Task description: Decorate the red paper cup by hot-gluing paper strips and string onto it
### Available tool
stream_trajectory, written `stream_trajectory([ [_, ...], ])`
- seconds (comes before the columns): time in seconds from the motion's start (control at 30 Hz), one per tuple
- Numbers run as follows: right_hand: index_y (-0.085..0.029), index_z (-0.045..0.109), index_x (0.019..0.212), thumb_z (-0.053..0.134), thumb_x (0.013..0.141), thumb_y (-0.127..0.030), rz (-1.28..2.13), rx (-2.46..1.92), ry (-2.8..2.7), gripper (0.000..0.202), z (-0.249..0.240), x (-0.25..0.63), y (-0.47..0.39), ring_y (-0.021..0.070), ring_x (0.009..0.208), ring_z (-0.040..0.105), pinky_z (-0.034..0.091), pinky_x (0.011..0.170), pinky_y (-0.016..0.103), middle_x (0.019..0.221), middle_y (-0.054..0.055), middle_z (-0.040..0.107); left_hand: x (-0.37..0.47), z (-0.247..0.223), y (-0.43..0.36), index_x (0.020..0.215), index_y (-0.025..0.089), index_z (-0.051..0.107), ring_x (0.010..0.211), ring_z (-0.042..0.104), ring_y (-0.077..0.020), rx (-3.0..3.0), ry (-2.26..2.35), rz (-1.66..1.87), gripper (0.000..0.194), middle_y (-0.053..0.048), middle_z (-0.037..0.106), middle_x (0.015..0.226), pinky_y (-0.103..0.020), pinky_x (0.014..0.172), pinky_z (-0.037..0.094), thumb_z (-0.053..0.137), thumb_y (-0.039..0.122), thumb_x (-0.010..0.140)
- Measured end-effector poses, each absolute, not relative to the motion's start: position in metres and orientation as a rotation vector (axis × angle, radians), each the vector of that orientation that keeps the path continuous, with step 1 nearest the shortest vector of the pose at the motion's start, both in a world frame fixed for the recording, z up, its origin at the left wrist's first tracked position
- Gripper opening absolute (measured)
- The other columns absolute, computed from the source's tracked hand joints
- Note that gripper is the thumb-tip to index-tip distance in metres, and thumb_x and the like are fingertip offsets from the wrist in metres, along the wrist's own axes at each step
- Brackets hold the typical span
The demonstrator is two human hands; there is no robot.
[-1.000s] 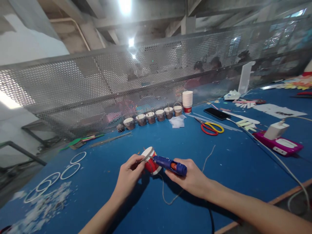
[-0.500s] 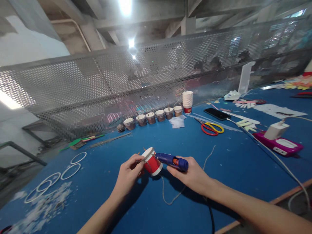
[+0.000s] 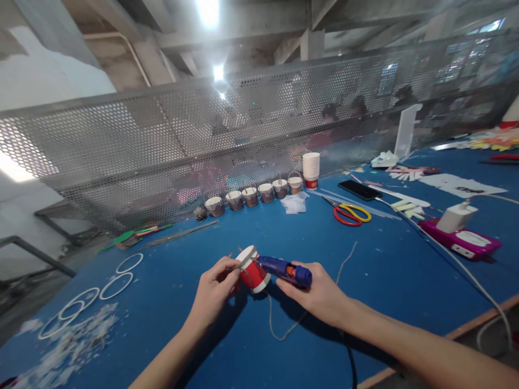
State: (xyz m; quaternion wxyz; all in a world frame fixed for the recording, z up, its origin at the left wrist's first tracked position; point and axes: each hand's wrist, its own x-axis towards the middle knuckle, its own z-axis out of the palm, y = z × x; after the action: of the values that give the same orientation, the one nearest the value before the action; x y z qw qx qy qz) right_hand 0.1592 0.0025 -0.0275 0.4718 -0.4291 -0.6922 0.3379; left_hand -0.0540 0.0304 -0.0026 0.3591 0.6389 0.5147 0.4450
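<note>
My left hand (image 3: 219,286) grips a red and white paper cup (image 3: 254,275), which is tilted on its side above the table. A thin grey cord (image 3: 279,337) runs from the cup and trails across the blue surface toward the right. In my right hand (image 3: 320,292) is a blue hot glue gun (image 3: 284,268). Its nozzle points left and meets the cup's side just below the rim; whether it touches I cannot tell. My left fingertips are partly hidden behind the cup.
Several wrapped cups (image 3: 250,197) line the back beside a stack of paper cups (image 3: 311,170). Scissors (image 3: 351,213), a phone (image 3: 359,189) and a purple power strip (image 3: 462,240) lie right. White rings (image 3: 116,285) and scraps (image 3: 77,340) are left. A perforated metal screen (image 3: 174,140) stands behind.
Almost nothing differs. The glue gun's tip stays at the cup near the rim, and both hands hold nearly the same position. The view has shifted very slightly.
</note>
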Motion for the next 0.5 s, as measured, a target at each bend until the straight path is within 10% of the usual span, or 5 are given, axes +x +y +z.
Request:
stream_trajectory([
  [0.5,-0.02,0.046,0.061,0.055,0.081,-0.039,0.865,-1.054,-1.679,0.03,-0.025,0.1577,0.0028,0.0091,0.051,0.032,0.03,0.048,0.023,0.055,-0.005,0.04,-0.0564,-0.0094,0.0321,0.069,0.017,0.069,0.048,0.046,-0.0105,1.583,1.322,1.17,0.017,0.002,0.052,0.057,-0.023,0.047,0.037,0.064,0.033,0.071],
])
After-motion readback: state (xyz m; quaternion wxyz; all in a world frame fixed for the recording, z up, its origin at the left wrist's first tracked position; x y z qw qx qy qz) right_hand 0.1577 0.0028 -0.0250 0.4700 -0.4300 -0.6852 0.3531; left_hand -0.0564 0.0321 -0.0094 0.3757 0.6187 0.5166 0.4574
